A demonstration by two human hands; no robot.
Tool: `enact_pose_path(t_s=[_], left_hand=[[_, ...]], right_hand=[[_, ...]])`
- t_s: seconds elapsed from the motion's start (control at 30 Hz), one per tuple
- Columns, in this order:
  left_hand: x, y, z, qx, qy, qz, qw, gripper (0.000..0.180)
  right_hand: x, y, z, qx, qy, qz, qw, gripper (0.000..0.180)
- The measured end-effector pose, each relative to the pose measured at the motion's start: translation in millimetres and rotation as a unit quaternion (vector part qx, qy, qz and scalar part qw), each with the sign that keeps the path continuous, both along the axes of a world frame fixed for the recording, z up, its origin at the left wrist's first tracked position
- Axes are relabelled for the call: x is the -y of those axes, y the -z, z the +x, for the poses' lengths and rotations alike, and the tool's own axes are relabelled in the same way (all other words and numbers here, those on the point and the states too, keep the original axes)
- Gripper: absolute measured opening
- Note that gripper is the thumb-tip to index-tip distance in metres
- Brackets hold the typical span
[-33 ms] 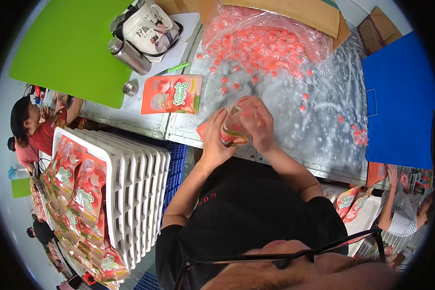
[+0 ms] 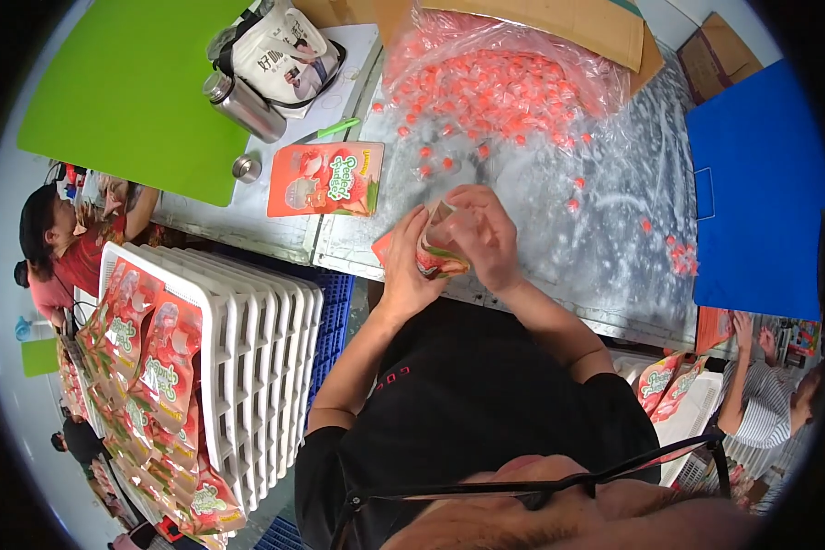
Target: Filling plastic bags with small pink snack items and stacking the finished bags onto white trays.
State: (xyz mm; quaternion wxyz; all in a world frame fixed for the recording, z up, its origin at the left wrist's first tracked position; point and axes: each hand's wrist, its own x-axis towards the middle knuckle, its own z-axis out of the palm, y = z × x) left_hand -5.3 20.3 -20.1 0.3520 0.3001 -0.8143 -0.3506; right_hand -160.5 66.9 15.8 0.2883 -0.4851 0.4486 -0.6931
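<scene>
In front of my body, my left hand (image 2: 413, 268) is closed around an upright red and green pouch (image 2: 442, 263) whose mouth is open at the top. Curled over that mouth from the right is my right hand (image 2: 489, 236), its fingers drawn together. What they pinch, if anything, is hidden. Another pouch (image 2: 326, 180), flat and red, lies to the left on the table. Beyond my hands, a heap of small wrapped red candies (image 2: 504, 92) spills out of a clear plastic bag (image 2: 605, 84).
Loose candies (image 2: 678, 257) lie scattered across the metal table (image 2: 605, 284). A steel flask (image 2: 247, 107), its cap (image 2: 247, 168), a green-handled knife (image 2: 339, 127) and a white bag (image 2: 284, 57) sit at left. Stacked white crates (image 2: 266, 367) hold pouches. A blue panel (image 2: 756, 192) stands right; people work nearby.
The fingers of my right hand have shifted slightly at the pouch's mouth. My left hand and the pouch stay in the same place.
</scene>
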Motion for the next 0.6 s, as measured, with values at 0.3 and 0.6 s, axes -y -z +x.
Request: enact_pose_path(t_s=[0.3, 0.6], left_hand=[[3, 0, 14, -0.036, -0.027, 0.062, 0.997, 0.093], [12, 2, 24, -0.093, -0.064, 0.093, 0.989, 0.091]], right_hand=[[38, 31, -56, -0.104, 0.087, 0.059, 0.989, 0.03], [65, 136, -94, -0.514, 0.149, 0.104, 0.838, 0.062]])
